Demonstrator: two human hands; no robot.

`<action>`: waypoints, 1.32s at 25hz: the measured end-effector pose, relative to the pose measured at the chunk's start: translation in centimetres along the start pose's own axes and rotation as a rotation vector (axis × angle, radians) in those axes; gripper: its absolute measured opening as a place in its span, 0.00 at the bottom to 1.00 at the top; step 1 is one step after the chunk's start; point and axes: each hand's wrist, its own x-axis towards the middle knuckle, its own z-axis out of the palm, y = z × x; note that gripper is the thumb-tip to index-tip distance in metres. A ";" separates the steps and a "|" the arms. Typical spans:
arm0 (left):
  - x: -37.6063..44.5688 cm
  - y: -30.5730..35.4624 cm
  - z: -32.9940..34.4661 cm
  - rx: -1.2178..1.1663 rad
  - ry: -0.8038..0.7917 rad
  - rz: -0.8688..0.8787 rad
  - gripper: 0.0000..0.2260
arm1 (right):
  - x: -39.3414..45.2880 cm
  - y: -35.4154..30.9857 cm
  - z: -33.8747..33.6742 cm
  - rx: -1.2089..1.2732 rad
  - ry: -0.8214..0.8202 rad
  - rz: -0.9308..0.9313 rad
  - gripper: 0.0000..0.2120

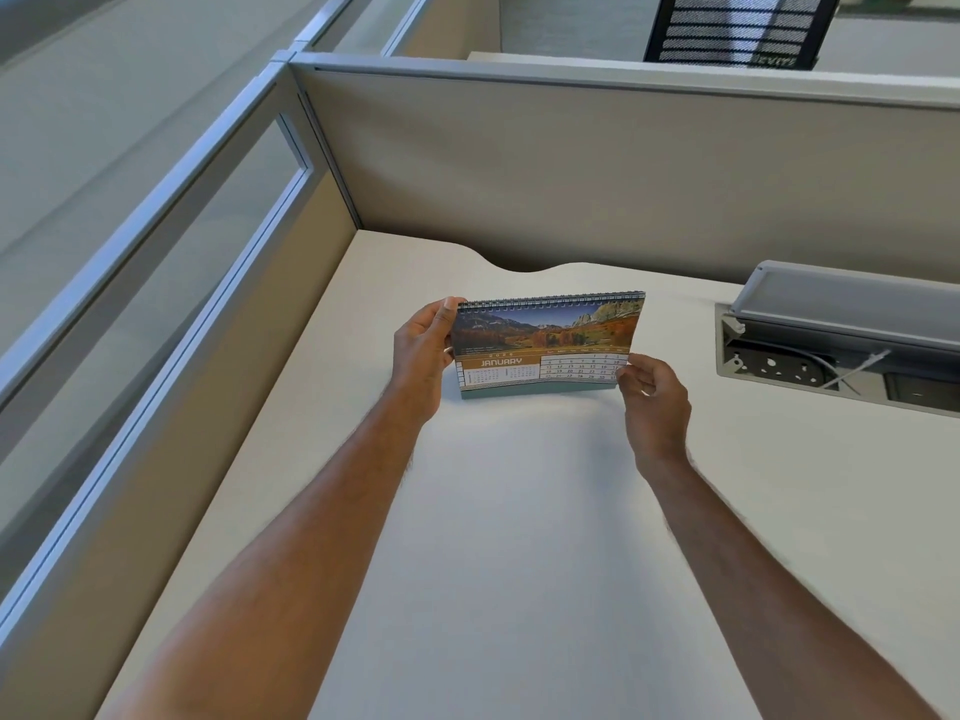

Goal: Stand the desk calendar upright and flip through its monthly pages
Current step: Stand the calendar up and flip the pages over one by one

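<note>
A spiral-bound desk calendar (545,343) stands upright on the white desk (519,511), its front page showing an autumn mountain photo above the word JANUARY and a date grid. My left hand (423,356) grips the calendar's left edge, thumb near the wire binding at the top corner. My right hand (652,394) pinches the lower right corner of the January page, which curls slightly away from the base. The back of the calendar is hidden.
Beige cubicle partitions (571,163) wall the desk at the back and left. An open grey cable tray (831,340) with wires sits in the desk at the right. A black mesh chair (737,28) stands beyond the partition.
</note>
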 end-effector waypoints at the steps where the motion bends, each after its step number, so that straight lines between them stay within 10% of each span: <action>1: 0.0 -0.1 0.0 0.004 0.003 0.002 0.16 | -0.1 -0.1 -0.1 0.003 0.012 0.008 0.09; 17: -0.4 0.6 0.3 0.015 0.067 0.097 0.11 | -1.4 -2.8 -2.9 -0.196 -0.024 -0.074 0.08; 27: -0.5 0.9 0.1 -0.152 0.026 0.005 0.15 | -0.3 -14.1 -5.2 0.745 -0.378 0.243 0.09; 33: -0.6 0.7 0.3 -0.068 -0.003 0.057 0.12 | 2.8 -15.5 -1.9 0.597 -0.354 0.165 0.09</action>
